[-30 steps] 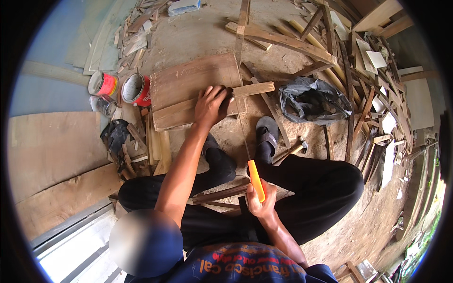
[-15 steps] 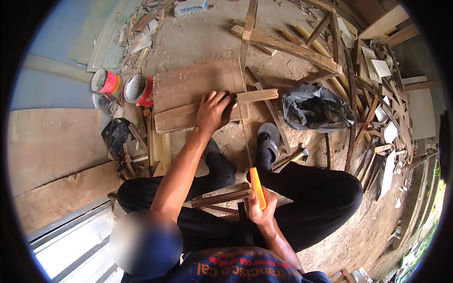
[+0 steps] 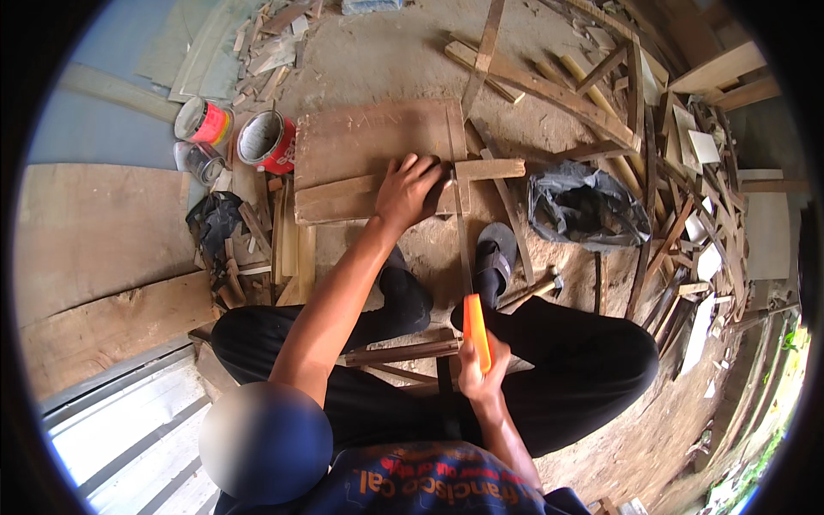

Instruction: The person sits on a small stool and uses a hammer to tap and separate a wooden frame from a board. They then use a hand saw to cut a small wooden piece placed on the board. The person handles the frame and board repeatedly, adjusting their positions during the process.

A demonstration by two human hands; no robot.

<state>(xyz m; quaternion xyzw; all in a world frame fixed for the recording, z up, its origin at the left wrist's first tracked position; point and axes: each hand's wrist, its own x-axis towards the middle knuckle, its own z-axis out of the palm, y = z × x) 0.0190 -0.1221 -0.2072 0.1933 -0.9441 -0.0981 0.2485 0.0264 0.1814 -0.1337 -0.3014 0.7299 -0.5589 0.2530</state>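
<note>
Centre frame: left hand pressed flat, fingers spread, on the stiff wooden board lying on the floor; right hand clamped round the handsaw by its orange handle, thin blade looking whippy.

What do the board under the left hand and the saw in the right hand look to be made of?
The flat brown board looks like bare unfinished wood: dull, grainy, dusty. The orange-handled handsaw seems to have a glossy plastic handle and a thin grey blade, probably steel. The left hand presses the board; the right hand holds the handle.
</note>
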